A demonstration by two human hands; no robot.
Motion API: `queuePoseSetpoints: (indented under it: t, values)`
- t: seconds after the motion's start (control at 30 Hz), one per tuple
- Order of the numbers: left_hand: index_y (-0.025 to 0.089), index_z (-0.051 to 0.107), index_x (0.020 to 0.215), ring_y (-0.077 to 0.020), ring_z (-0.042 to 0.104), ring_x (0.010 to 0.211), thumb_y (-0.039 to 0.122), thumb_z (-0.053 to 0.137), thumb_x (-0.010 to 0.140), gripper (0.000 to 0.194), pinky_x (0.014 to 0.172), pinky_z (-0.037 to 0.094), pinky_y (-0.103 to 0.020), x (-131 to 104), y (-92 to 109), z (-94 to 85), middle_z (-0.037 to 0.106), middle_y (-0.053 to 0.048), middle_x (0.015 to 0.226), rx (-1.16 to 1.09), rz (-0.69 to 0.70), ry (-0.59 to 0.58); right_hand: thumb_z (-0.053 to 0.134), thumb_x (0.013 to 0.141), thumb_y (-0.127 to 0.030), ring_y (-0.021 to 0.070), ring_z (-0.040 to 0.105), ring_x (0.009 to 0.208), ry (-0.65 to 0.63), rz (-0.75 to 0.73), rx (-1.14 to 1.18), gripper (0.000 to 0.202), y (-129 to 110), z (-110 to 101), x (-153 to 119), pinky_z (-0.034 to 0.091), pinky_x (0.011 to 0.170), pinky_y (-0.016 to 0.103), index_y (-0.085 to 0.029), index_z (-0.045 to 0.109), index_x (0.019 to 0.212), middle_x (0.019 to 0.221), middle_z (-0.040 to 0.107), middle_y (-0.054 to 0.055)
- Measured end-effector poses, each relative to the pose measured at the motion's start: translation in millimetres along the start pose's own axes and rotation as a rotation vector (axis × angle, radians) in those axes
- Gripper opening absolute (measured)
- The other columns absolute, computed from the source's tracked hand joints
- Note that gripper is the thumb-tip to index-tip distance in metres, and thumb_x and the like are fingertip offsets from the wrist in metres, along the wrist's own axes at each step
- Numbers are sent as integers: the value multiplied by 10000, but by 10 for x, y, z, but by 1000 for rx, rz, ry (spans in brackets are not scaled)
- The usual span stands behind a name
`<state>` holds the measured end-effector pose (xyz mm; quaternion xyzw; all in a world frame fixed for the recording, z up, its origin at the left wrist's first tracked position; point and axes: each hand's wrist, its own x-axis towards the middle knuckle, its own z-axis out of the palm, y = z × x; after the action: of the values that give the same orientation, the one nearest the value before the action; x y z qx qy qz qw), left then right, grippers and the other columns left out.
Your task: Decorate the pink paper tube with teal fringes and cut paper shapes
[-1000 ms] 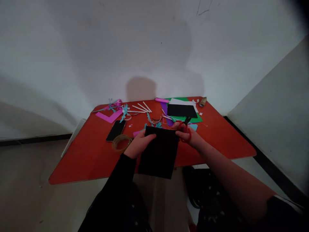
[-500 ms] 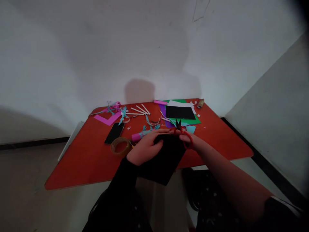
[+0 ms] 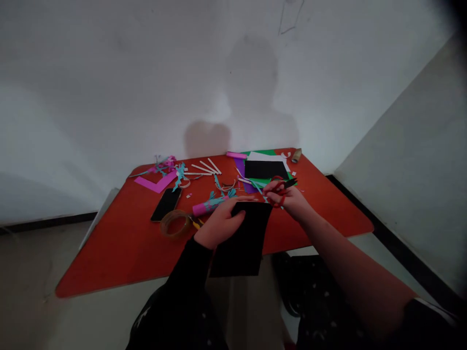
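My left hand (image 3: 222,223) grips a sheet of black paper (image 3: 242,248) by its upper left edge, thumb on the near face. The sheet hangs past the front edge of the red table (image 3: 127,257). To its right, my right hand (image 3: 288,197) is closed around red-handled scissors (image 3: 279,192), whose dark blades point right, away from the sheet. Just beyond my left hand lies a pink roll (image 3: 202,208) wrapped with fringed light-blue paper. A yellow-handled tool (image 3: 197,222), partly hidden, lies beside my left wrist.
A tape roll (image 3: 174,224) and a phone (image 3: 167,204) lie at the left. Farther back are a pink paper piece (image 3: 156,183), several white sticks (image 3: 206,167) and shredded scraps (image 3: 166,165). Stacked coloured sheets with black paper (image 3: 266,169) and a cardboard tube (image 3: 296,155) occupy the back right.
My right hand has turned the scissors from pointing away to pointing right and moved them off the sheet. The black sheet now hangs straighter in my left hand. The view has shifted slightly.
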<state>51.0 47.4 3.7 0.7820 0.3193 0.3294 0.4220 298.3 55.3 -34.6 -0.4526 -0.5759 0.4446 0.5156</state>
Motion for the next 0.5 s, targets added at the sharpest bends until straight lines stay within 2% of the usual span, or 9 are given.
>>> queuePoseSetpoints:
  t: [0.1, 0.2, 0.3, 0.4, 0.5]
  values:
    - [204, 748, 1222, -233, 618, 1305, 106, 519, 882, 421, 1187, 418, -404, 59, -60, 97, 680, -72, 1390, -5, 55, -41, 800, 744, -406, 177, 628, 728, -112, 15, -81, 260, -59, 15, -32, 498, 655, 307, -193, 713, 864, 789, 689, 30]
    - [205, 743, 1233, -228, 599, 1334, 120, 513, 895, 418, 1201, 402, -400, 95, -102, 158, 669, -73, 1407, -37, 62, -63, 770, 757, -414, 154, 576, 645, -134, 34, -162, 243, -62, 24, -46, 451, 578, 281, -197, 708, 844, 731, 662, 17]
    - [196, 730, 1253, -234, 576, 1364, 156, 524, 901, 410, 1217, 377, -399, 102, -113, 173, 640, -79, 1447, -54, 18, -72, 749, 747, -411, 136, 538, 598, -59, 51, -175, 232, -9, 9, -31, 424, 561, 272, -196, 693, 814, 710, 643, 5]
    - [178, 731, 1230, -256, 554, 1385, 207, 558, 888, 384, 1222, 360, -402, 90, -91, 156, 613, -89, 1477, -57, -64, -39, 737, 736, -408, 141, 546, 608, 85, 74, -205, 226, 56, -62, 3, 452, 598, 283, -197, 676, 787, 696, 641, 2]
    - [165, 740, 1132, -287, 645, 1247, 277, 597, 863, 325, 1118, 468, -416, 75, -62, 131, 724, -97, 1301, -111, -200, 1, 720, 720, -372, 178, 618, 713, 272, 109, -256, 188, 112, -198, 38, 502, 680, 306, -201, 675, 785, 780, 706, 36]
